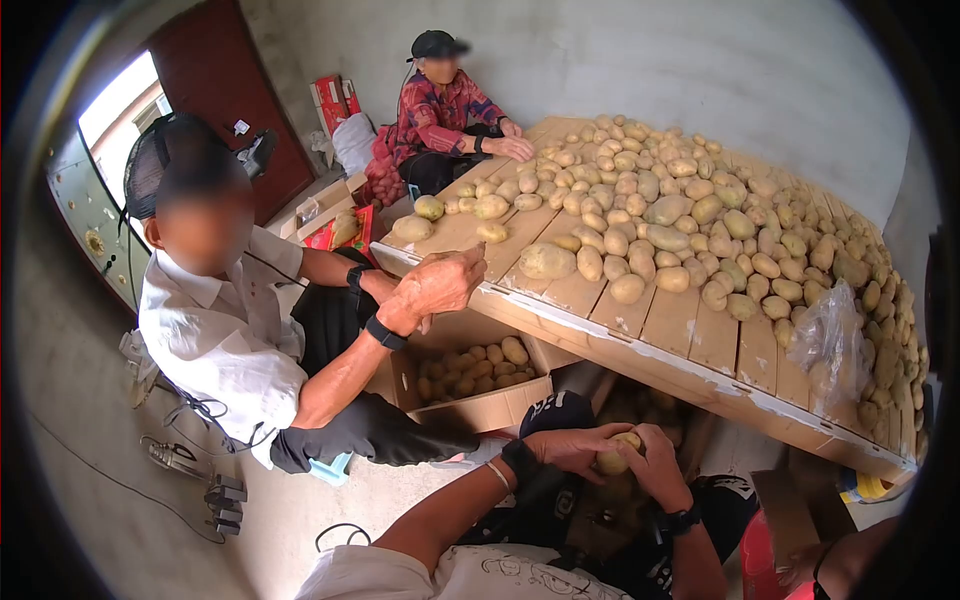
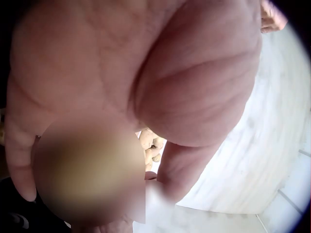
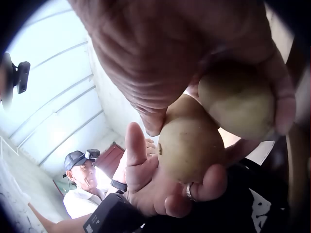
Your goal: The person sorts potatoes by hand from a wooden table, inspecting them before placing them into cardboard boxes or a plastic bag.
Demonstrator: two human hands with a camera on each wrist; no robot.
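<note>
Catching crinkled, glossy plastic on the bag [image 1: 833, 345], right of the head view; matt cardboard on the box [image 1: 500, 408], centre; now smooth skin on a potato [image 3: 192, 145], middle of the right wrist view.

The slatted brown tabletop [image 1: 705, 350], filling the head view's upper right, carries a broad spread of potatoes [image 1: 667, 209] and, toward the right, a clear plastic bag [image 1: 835, 345].

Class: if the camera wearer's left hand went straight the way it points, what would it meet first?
Likely the wearer's right hand or the potato it grips; depth leaves which comes first unclear.
</note>
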